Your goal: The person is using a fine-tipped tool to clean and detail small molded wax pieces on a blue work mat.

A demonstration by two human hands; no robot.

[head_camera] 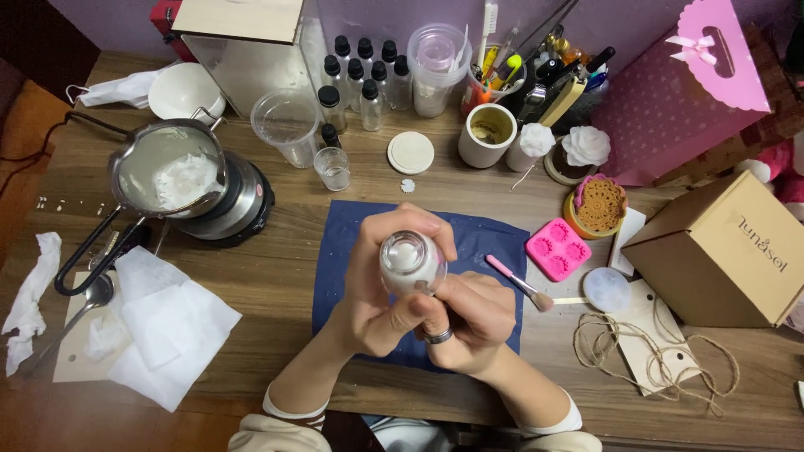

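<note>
Glass jar (410, 261) of white wax, gripped in both hands!
Left hand (381, 289) wraps it, right hand (473, 322) pinches underneath; pink brush (519, 283) just right.

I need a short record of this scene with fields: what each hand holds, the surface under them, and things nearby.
left hand: left hand grips the small glass jar from the side
right hand: right hand, ring on one finger, supports the jar from below
under hands: blue mat on wooden table
nearby right: pink brush, pink mould
nearby left: metal pot with white contents
</note>
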